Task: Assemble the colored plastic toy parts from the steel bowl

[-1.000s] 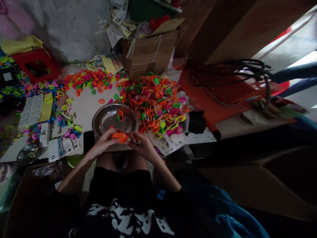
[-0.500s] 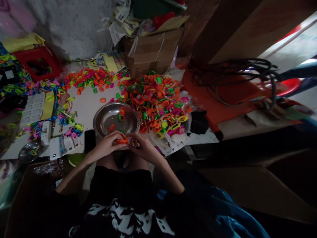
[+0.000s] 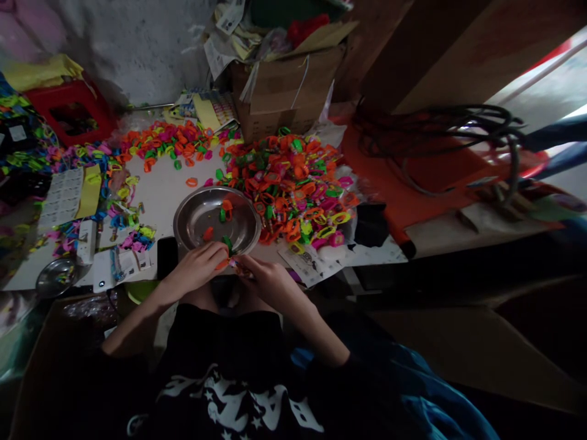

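Just below the steel bowl [image 3: 180, 221], at the table's near edge, my two hands meet. My left hand [image 3: 198, 267] is closed on an orange plastic toy watch [image 3: 222, 263], largely covered by the fingers. My right hand [image 3: 268, 280] pinches a small multicoloured piece [image 3: 240, 269] right beside it; its exact kind is too blurred to tell. A few orange and green pieces lie in the bowl, one green piece [image 3: 227, 243] close to my left fingers. A large heap of bright loop-shaped toy watches [image 3: 293, 183] lies against the bowl's right side.
A cardboard box [image 3: 287, 82] stands behind the heap. Left of the bowl are a black phone [image 3: 167, 258], a white box-like device [image 3: 86, 242], printed sheets [image 3: 62, 198] and a small metal dish [image 3: 55, 278]. Coiled black cable [image 3: 440, 125] rests on the orange surface at right.
My hands have drawn slightly apart, the right one shifting to the right with the multicoloured piece. More of the orange watch is now behind my left fingers. The view has shifted slightly.
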Demonstrator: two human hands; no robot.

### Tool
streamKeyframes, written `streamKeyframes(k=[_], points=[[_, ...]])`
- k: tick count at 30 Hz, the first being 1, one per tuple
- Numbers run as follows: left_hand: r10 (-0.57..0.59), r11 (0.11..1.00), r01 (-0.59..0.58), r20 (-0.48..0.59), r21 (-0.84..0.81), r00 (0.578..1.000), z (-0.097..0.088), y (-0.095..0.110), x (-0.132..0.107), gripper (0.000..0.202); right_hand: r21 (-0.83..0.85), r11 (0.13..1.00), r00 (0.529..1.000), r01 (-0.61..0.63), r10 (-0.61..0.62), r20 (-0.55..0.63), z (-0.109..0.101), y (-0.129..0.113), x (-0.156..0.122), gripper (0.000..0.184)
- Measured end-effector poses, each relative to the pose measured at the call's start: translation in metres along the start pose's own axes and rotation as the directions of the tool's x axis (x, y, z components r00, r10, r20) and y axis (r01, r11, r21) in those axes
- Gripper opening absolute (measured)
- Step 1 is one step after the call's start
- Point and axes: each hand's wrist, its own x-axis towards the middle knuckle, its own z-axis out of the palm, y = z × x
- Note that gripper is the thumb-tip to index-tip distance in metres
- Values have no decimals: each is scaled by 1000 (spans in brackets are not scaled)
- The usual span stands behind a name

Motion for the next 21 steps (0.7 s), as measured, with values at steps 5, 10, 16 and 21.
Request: streamKeyframes(k=[5, 10, 16, 21], points=[[10, 1000, -9, 47, -21, 999, 3, -6, -6, 19, -98, 995, 996, -27, 35, 77, -4, -8, 0, 21], [63, 996, -71, 131, 54, 989, 2, -3, -9, 30, -137, 990, 981, -34, 60, 187, -14, -11, 2, 26], [104, 994, -98, 138, -53, 985, 8, -3, -10, 27, -101, 995, 945, -26, 57, 323, -11, -2, 0, 37], [51, 988, -9, 275, -152, 960, 49, -8, -22, 13, 103, 991, 877, -84, 25, 480, 17, 20, -3, 19]])
